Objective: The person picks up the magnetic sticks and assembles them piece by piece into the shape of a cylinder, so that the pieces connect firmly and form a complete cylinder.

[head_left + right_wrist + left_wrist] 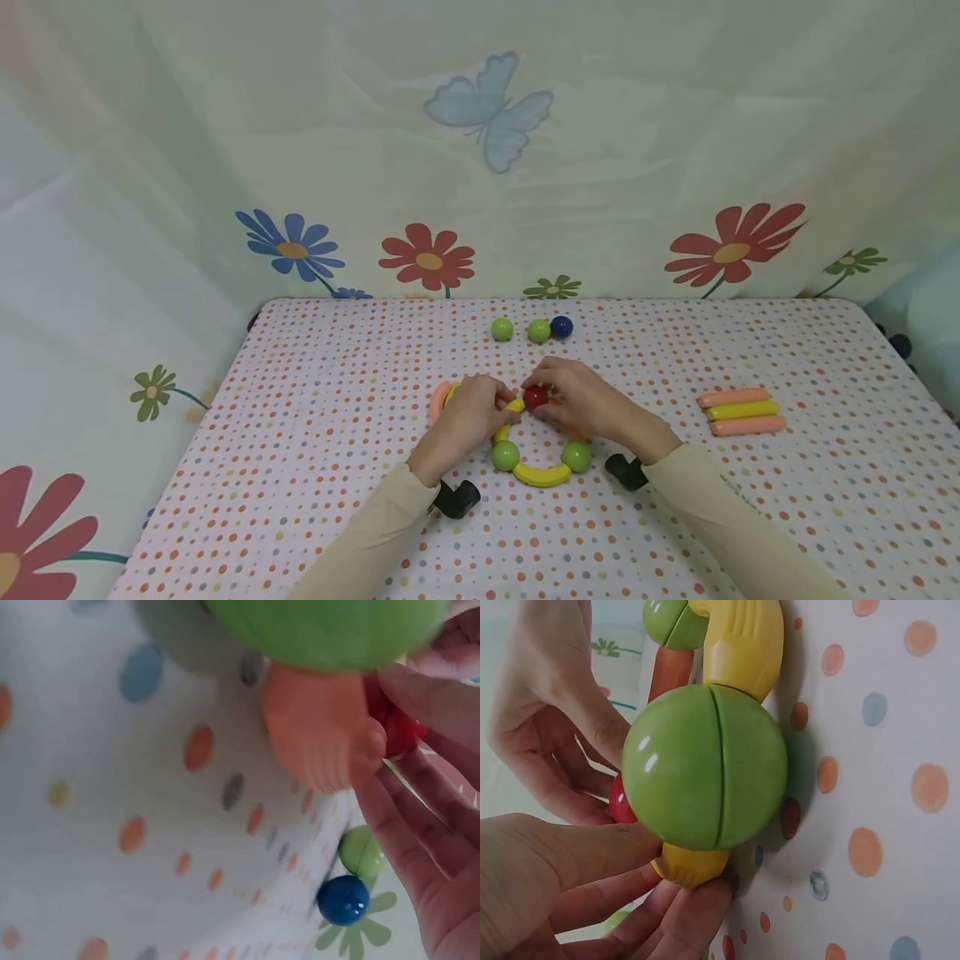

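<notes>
A ring of curved pieces and balls lies on the dotted cloth. My left hand (467, 417) pinches a yellow curved piece (694, 864) at the ring's left side. My right hand (588, 404) holds a red ball (535, 397) between thumb and fingers, right by the tip of that yellow piece; whether they are joined is unclear. Two green balls (506, 456) sit lower in the ring, linked by another yellow curved piece (542, 476). On the right, an orange curved piece (315, 727), partly hidden by my right hand in the head view, runs up from the other green ball (577, 456).
Two loose green balls (502, 329) and a dark blue ball (562, 327) lie toward the far edge. Several orange and yellow sticks (742, 411) lie at the right. Beyond my left hand, an orange curved piece (438, 403) and a yellow one show partly.
</notes>
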`<state>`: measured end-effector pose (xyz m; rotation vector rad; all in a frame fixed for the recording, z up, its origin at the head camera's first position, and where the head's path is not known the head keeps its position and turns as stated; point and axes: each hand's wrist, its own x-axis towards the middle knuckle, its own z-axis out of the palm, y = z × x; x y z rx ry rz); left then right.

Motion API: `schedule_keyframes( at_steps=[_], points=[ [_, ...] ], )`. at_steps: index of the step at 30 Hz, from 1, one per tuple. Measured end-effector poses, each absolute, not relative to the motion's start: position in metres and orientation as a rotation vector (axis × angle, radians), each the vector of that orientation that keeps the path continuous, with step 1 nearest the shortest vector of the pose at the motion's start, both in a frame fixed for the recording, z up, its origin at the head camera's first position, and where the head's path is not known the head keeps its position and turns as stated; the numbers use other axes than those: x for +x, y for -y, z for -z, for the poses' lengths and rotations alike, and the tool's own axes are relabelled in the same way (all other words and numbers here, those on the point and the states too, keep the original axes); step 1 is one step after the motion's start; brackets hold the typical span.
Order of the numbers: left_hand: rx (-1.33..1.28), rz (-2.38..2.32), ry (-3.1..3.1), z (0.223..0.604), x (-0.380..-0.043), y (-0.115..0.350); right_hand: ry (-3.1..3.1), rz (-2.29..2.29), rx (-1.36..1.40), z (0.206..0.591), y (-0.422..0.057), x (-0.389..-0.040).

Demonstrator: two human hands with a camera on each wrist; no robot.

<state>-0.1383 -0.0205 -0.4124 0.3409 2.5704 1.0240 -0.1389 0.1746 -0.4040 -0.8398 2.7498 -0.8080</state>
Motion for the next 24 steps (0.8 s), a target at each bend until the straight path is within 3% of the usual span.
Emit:
schedule_keyframes(
  at_steps=[11,19,24],
  points=[
    [0.31,-0.997,-2.584,0.412,-0.139,0.018,-2.833,0.786,-0.888,0.404,-0.178,-0.131],
    [0.314,-1.029,-2.575,0.415,-0.138,0.018,-2.615,0.732,-1.039,0.384,-0.208,-0.098],
    [0.315,-1.021,-2.587,0.415,-0.138,0.019,-2.633,0.678,-1.149,0.394,-0.217,-0.08]
  ],
)
